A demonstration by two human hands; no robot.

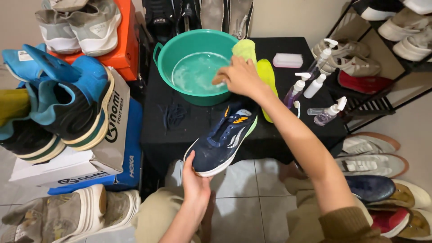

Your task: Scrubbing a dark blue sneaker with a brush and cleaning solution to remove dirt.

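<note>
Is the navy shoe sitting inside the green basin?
No, the navy shoe lies on the black table in front of the green basin, held by the left hand.

A black-covered tabletop (pixel 270 135) carries a green basin (pixel 196 63) of soapy water, a tangle of dark laces (pixel 173 114), yellow-green insoles (pixel 265 74), a white brush block (pixel 288 60), several pump bottles (pixel 315 83), and a navy sneaker (pixel 222 139) resting at its front edge.

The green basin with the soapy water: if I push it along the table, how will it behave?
The green basin likely feels heavy and sloshes, since foamy water fills its bottom. It probably drags on the black cloth. Its side handle suggests lifting instead.
</note>
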